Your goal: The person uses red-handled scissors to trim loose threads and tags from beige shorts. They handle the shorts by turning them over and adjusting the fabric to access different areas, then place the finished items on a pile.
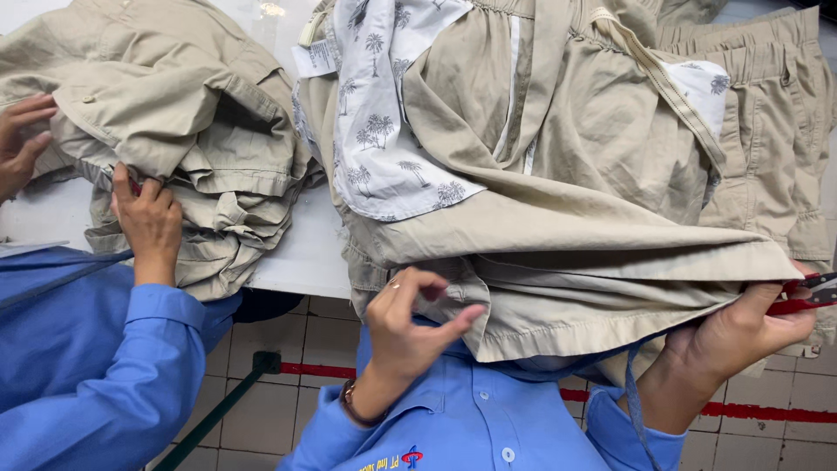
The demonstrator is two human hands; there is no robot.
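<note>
I look down and see my left hand [410, 318] just under the near edge of the tan shorts [593, 174]. Its thumb and first finger curl close to each other, and the other fingers stick out toward the hem. It sits right at the folded hem, but I cannot tell if it pinches the cloth or only touches it.

My right hand [745, 336] is at the right end of the same hem. It is closed on small red-handled snips [806, 292], and the cloth edge rests over its fingers. The blades poke out toward the right edge of the picture.

The tan shorts lie on the white worktop [305, 253], and their near part hangs over the front edge toward me. A white lining with palm trees [384, 122] shows at the top. More tan shorts [776, 122] lie on the right, touching them.

On the left is another pile of tan clothes [174, 131]. A co-worker in a blue sleeve [105, 366] has one hand [148, 222] on that pile and another hand [22, 139] at the far left edge. Only a thin strip of bare worktop is open between the two piles. Below the worktop edge I see the tiled floor [776, 436] with a red line, and there is free room down there for my hands.
</note>
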